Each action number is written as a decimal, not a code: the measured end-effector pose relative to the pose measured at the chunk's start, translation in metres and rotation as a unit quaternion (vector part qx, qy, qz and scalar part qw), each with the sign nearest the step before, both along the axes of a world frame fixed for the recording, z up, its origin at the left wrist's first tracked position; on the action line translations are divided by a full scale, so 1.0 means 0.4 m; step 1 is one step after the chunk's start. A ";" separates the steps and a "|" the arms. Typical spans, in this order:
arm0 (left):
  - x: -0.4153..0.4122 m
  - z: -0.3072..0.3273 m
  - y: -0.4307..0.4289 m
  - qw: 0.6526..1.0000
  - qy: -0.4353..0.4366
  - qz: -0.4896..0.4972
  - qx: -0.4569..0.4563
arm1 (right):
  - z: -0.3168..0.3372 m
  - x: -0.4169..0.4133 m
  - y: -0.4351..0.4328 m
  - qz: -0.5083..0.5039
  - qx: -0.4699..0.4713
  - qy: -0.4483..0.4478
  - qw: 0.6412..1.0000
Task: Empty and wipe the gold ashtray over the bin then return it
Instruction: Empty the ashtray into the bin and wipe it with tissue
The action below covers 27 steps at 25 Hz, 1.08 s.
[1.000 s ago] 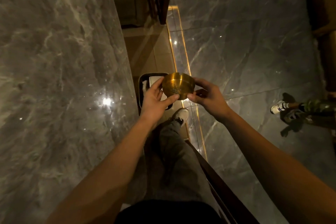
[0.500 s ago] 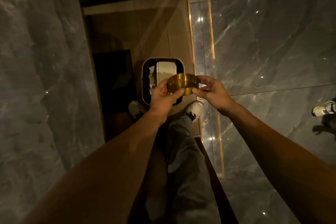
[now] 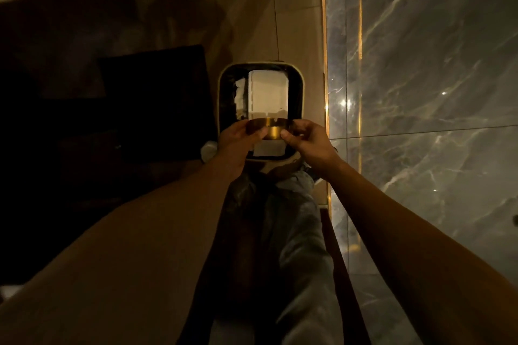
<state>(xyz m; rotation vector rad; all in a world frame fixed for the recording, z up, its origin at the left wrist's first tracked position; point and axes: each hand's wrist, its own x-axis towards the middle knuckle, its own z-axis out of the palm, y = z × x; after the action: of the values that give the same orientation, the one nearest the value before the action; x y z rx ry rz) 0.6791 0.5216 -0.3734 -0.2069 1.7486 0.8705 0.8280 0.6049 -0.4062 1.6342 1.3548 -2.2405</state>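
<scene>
The round gold ashtray (image 3: 270, 129) is tipped on its side, its mouth turned away from me, right above the open bin (image 3: 298, 87). My left hand (image 3: 236, 143) grips its left wall and my right hand (image 3: 308, 140) pinches its right wall. The bin is a dark rounded-rectangle container with a pale rim, standing on the floor at my feet. White paper or a box lies inside it. The ashtray's inside is hidden from me.
A grey marble floor (image 3: 420, 92) with a lit gold strip (image 3: 326, 64) runs along the right. A dark low cabinet or block (image 3: 157, 101) stands left of the bin. My legs in grey trousers (image 3: 294, 232) and a shoe (image 3: 208, 150) are below the bin.
The view has swung down and left onto the bin. Both hands have tipped the ashtray from mouth-up to its side and carried it over the bin's opening.
</scene>
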 end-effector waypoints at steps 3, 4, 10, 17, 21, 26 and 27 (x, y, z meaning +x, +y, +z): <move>-0.004 -0.042 0.002 1.000 0.007 0.016 0.004 | -0.015 -0.025 -0.017 -0.040 -0.003 -0.036 0.999; -0.005 -0.055 0.005 1.000 0.010 0.019 0.001 | -0.021 -0.031 -0.022 -0.051 0.001 -0.044 0.998; -0.007 -0.116 0.016 0.998 0.032 0.041 -0.048 | -0.049 -0.072 -0.028 -0.070 0.035 -0.087 0.993; -0.016 -0.167 0.029 0.983 0.118 0.080 -0.120 | -0.060 -0.115 -0.029 -0.042 0.026 -0.091 0.995; -0.009 -0.176 0.016 0.984 0.128 -0.004 -0.127 | -0.069 -0.116 -0.022 -0.027 0.028 -0.090 0.995; 0.013 -0.175 0.016 0.975 0.138 -0.123 -0.122 | -0.062 -0.110 -0.010 -0.003 0.045 -0.076 0.996; 0.015 -0.174 0.012 0.971 0.145 -0.155 -0.114 | -0.059 -0.108 -0.007 0.001 0.049 -0.074 0.996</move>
<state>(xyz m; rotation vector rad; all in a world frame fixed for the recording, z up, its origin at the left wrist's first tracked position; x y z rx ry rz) 0.6850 0.5265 -0.4431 0.0493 2.0867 0.4886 0.7847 0.6020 -0.4296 1.7875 1.4495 -2.0353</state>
